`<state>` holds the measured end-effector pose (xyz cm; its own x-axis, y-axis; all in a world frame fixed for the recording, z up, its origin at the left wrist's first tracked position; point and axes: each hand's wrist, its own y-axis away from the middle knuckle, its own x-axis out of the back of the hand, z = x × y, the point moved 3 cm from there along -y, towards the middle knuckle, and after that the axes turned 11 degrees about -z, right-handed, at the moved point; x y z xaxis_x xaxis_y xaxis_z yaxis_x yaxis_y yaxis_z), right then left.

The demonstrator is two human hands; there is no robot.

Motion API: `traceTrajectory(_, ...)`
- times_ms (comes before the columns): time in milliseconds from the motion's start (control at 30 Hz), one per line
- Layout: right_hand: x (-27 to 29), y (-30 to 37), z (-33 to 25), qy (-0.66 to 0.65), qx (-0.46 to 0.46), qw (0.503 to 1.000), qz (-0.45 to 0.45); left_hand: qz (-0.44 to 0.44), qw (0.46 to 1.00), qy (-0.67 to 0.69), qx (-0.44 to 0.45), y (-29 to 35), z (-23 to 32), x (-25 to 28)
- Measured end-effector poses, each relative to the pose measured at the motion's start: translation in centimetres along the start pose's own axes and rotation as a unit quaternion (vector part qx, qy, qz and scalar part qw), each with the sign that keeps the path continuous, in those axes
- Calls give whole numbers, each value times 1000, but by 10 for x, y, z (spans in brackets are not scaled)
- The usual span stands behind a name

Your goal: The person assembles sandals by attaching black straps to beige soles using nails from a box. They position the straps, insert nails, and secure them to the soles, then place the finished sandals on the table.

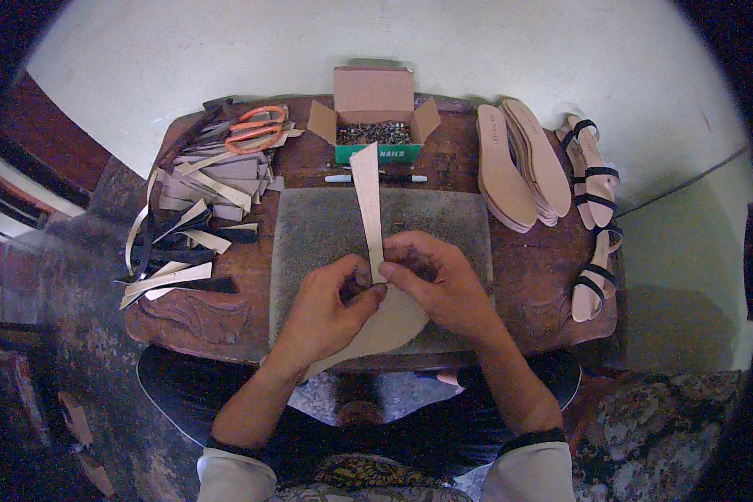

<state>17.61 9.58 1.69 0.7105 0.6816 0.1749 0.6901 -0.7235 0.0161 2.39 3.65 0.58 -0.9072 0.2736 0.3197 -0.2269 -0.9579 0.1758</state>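
Observation:
Between my two hands stands a pale beige strap strip (366, 197), wide at its far end and narrow at my fingers. My left hand (330, 305) pinches its lower end between thumb and fingers. My right hand (439, 280) grips the same strip slightly higher, thumb pressed on its face. Beneath both hands a beige shoe sole (397, 326) lies slantwise, partly covered by them, on a dark grey mat (309, 226). The sole's near end reaches past the table's front edge.
A wooden table (243, 243) carries strap pieces (217, 180) and orange-handled scissors (257, 131) at left. An open box of nails (376, 152) and a pen (393, 178) lie beyond the mat. Stacked insoles (506, 171) and black-strapped sandals (596, 180) stand at right.

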Motion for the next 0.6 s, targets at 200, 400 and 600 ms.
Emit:
traceTrajectory(200, 4, 4, -35, 126, 59, 990, 12, 51, 997, 57, -16, 1, -2, 0)
traceTrajectory(400, 1, 11, -38, -38, -25, 999, -23, 26, 998, -29, -44, 3, 2, -1)
traceTrajectory(600, 5, 12, -40, -92, 82, 985, -120, 73, 995, 70, -26, 2, 1, 8)
